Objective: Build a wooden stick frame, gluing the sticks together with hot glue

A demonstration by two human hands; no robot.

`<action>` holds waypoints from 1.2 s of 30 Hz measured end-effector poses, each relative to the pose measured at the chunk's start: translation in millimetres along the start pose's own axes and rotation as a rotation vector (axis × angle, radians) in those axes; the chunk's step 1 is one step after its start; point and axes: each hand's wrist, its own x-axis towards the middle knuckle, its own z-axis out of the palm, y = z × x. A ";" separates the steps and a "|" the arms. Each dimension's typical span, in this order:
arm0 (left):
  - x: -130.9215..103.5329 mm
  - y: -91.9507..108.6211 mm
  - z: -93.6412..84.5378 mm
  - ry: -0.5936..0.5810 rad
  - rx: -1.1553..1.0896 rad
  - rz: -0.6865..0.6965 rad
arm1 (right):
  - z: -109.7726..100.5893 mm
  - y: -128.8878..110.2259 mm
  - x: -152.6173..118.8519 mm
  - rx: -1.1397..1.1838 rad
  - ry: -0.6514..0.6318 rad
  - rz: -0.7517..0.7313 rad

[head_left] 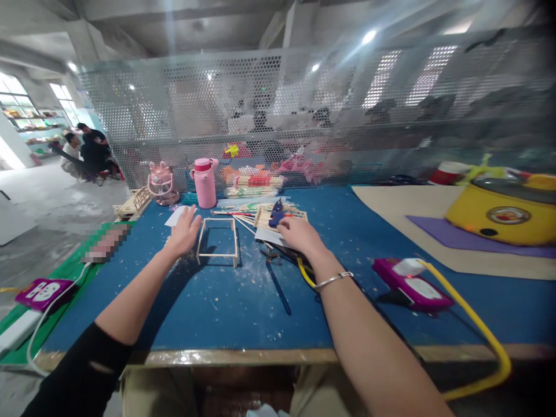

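My left hand [185, 234] is at the left side of a small box-shaped frame of thin wooden sticks [217, 255], its fingers stretched out. Whether it touches the frame, I cannot tell. My right hand [300, 234] pinches a dark-blue tool [277, 213] that looks like a glue gun, partly hidden by the fingers. Below that tool lie a flat wooden stick piece [261, 218] and a white card [271, 236]. Cutting pliers with blue handles [278, 285] rest on the blue table, to the right of the frame.
A pink bottle [205, 184], a clear pink-lidded jug [162, 184] and stick bundles [255, 182] stand along the perforated metal screen [191, 110]. At right are a purple power strip [412, 285] with a yellow cable and a yellow pot [504, 208]. Another purple strip [46, 293] lies left.
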 end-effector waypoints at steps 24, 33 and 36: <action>-54.0 60.5 2.9 -0.013 -1.795 -0.701 | 14.4 -72.6 -43.0 1.630 -0.333 -0.203; -70.4 17.9 -0.2 -0.309 -0.770 -0.663 | -17.1 -50.2 -33.4 1.862 -0.266 -0.089; -75.5 -6.1 -5.7 -0.110 -0.256 -0.327 | -30.9 -39.4 -33.7 1.926 -0.197 -0.138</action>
